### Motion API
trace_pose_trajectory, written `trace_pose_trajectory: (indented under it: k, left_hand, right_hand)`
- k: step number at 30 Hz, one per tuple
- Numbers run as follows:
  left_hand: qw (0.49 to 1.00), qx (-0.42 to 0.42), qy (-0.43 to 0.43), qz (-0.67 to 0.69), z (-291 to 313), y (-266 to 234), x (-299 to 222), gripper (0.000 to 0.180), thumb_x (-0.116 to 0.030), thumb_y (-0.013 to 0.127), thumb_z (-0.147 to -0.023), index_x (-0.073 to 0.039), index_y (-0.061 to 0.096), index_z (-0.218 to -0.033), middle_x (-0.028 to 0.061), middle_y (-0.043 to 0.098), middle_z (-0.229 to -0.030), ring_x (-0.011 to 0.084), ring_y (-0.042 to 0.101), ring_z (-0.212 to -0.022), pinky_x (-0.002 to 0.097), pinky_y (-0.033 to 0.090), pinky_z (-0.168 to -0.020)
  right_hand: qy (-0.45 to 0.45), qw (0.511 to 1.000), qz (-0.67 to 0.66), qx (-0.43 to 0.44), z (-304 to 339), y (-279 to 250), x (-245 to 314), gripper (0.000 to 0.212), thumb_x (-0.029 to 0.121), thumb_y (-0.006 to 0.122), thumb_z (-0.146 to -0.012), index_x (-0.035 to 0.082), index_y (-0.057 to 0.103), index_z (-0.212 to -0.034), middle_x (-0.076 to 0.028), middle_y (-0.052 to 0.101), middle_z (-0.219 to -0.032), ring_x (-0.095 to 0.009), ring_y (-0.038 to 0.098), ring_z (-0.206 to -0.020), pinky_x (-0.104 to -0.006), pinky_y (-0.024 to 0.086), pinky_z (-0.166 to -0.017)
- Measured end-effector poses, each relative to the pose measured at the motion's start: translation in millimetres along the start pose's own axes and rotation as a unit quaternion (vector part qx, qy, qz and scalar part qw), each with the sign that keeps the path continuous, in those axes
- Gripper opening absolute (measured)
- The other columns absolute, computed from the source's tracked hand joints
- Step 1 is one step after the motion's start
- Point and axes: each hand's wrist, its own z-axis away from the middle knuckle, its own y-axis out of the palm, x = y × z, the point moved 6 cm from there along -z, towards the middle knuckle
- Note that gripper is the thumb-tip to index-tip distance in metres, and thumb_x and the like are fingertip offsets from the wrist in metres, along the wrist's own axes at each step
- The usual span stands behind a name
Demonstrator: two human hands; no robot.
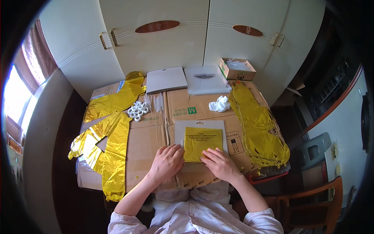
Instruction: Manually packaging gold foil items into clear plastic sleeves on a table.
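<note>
A gold foil balloon, folded into a flat square (203,146) with small dark print, lies on a pale card (179,127) with a hang hole at its top. My left hand (168,160) lies along the left edge of the card and foil with its fingers bent and close together; what its fingertips grip is hidden. Bent over the lower right of the foil square, my right hand (219,163) presses its fingers against the foil, the thumb near its bottom edge. Larger flat gold foil balloons (114,146) spread at the left, and a pile of gold foil balloons (259,130) lies at the right.
Behind are small white rolls (137,110), clear straws (158,102), a stack of pale cards (166,80), clear bags (206,84) and an open box (238,70). Crumpled white plastic (220,104) sits right of centre. Cabinets (156,43) back the cardboard-covered table (146,156); a wooden chair (311,199) stands right.
</note>
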Motion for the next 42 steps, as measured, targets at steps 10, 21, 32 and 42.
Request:
trace_pose_trajectory:
  k: [10,21,32,42]
  left_hand:
    - [0.997,0.045,0.064,-0.008,-4,17,6,0.041,-0.031,0.063,-0.087,-0.013,0.058,-0.124,0.0124,0.052,-0.135,0.0299,0.046,-0.130,0.0504,0.035,-0.107]
    - [0.996,0.024,0.079,0.032,-3,17,7,0.036,-0.028,0.065,-0.086,-0.008,0.062,-0.115,0.0163,0.053,-0.132,0.0333,0.046,-0.128,0.0473,0.035,-0.108]
    - [0.992,0.075,0.087,0.055,27,3,2,0.032,-0.021,0.060,-0.089,-0.009,0.062,-0.118,0.0098,0.056,-0.133,0.0245,0.048,-0.129,0.0470,0.036,-0.107]
    - [0.992,0.056,0.082,0.071,42,-2,-3,0.025,-0.018,0.065,-0.084,-0.012,0.068,-0.108,0.0068,0.059,-0.131,0.0236,0.051,-0.127,0.0483,0.036,-0.107]
  right_hand:
    - [0.032,0.998,0.059,-0.003,24,-15,-31,0.029,0.019,0.067,-0.085,0.012,0.067,-0.113,-0.005,0.061,-0.123,-0.027,0.055,-0.118,-0.0357,0.048,-0.099]
    - [0.015,0.995,0.099,-0.021,21,-18,-29,0.026,0.015,0.061,-0.085,0.015,0.069,-0.110,-0.002,0.065,-0.115,-0.023,0.060,-0.112,-0.0351,0.052,-0.090]
    - [0.032,0.994,0.102,0.007,30,-28,-28,0.026,0.013,0.060,-0.085,0.012,0.069,-0.109,-0.003,0.065,-0.116,-0.022,0.059,-0.112,-0.0383,0.047,-0.094]
    - [0.018,0.994,-0.110,0.001,-16,16,82,0.013,0.014,0.065,-0.080,0.009,0.059,-0.090,-0.003,0.055,-0.087,-0.021,0.057,-0.087,-0.0336,0.047,-0.079]
